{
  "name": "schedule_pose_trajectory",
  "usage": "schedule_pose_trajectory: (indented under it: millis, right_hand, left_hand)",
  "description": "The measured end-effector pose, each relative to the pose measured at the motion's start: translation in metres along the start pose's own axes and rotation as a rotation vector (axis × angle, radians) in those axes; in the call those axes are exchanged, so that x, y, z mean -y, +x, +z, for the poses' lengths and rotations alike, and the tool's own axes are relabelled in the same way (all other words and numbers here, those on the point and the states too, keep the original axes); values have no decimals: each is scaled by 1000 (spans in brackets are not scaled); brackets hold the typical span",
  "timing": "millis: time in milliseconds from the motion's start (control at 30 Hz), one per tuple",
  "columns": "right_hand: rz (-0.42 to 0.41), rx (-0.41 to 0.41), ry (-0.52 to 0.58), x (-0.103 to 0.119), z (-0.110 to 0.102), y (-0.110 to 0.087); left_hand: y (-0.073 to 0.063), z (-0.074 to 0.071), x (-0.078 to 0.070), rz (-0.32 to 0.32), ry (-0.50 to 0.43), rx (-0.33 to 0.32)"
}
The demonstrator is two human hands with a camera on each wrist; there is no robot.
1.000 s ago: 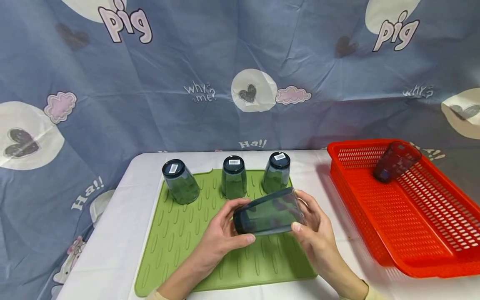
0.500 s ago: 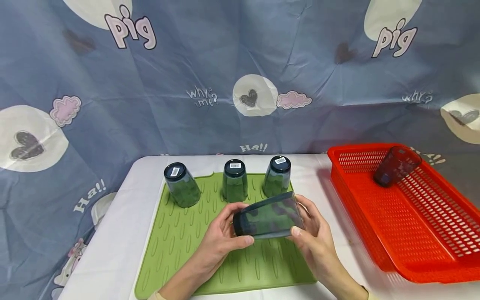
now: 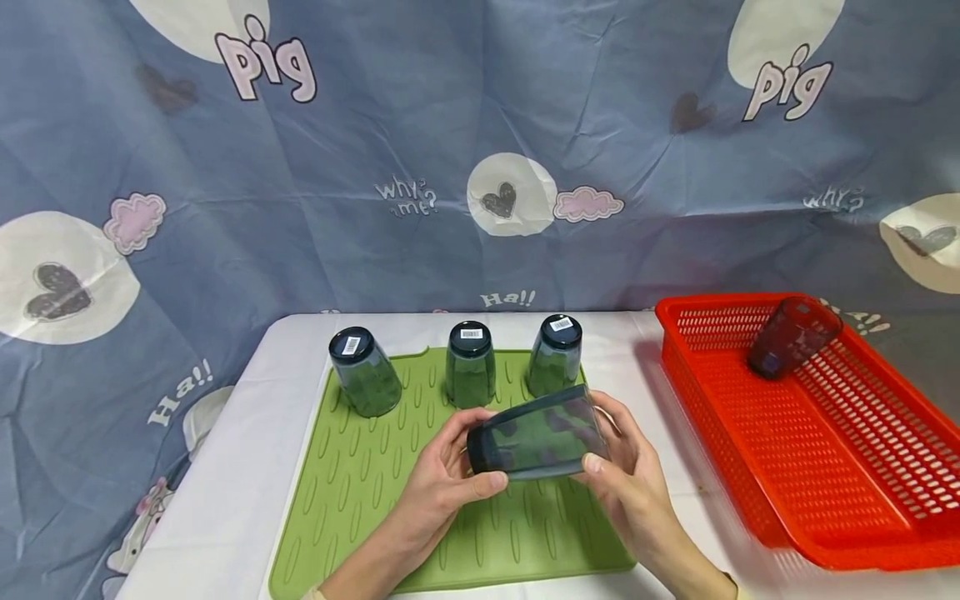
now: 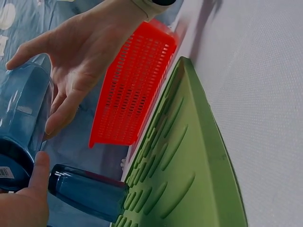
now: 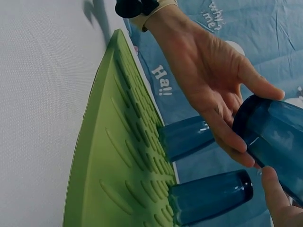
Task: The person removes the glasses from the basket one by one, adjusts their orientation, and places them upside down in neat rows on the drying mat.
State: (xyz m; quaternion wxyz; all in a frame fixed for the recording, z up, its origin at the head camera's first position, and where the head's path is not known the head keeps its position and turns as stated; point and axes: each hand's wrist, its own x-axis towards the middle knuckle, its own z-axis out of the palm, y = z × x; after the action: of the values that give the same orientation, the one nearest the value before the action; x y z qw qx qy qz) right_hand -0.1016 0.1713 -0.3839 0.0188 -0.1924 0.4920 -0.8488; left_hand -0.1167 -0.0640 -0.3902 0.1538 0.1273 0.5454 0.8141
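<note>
A smoky blue glass tumbler [image 3: 540, 435] is held on its side between both hands above the green drying mat [image 3: 360, 467]. My left hand [image 3: 442, 479] grips its thick dark base, thumb in front and fingers behind. At the rim end, my right hand [image 3: 630, 467] pinches the glass, with the thumb on the near side. In the left wrist view a barcode label shows on the base of this tumbler [image 4: 19, 109]. Three matching tumblers stand upside down along the mat's back edge: a left one [image 3: 366, 373], a middle one [image 3: 470, 367] and a right one [image 3: 555, 357].
To the right of the mat stands a red perforated plastic basket [image 3: 720, 433]. Another tumbler [image 3: 793, 335] leans in its far corner. A white cloth [image 3: 202, 500] covers the table, and a blue printed curtain [image 3: 420, 100] hangs behind it.
The whole scene has shifted slightly downward in the head view. Both hands keep the same hold on the tumbler, which stays nearly still over the mat.
</note>
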Motion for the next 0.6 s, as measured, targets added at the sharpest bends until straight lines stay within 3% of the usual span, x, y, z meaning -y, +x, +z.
schedule_pose_trajectory:
  millis: [133, 367, 600]
  right_hand:
    - [2, 6, -46, 1, -1, 1]
    - [-35, 16, -222, 5, -3, 2]
    - [-130, 83, -239, 9, -5, 7]
  left_hand:
    - [0, 1, -2, 4, 11, -3]
    - [-2, 3, -7, 6, 0, -6]
    - [-3, 1, -11, 27, 19, 6]
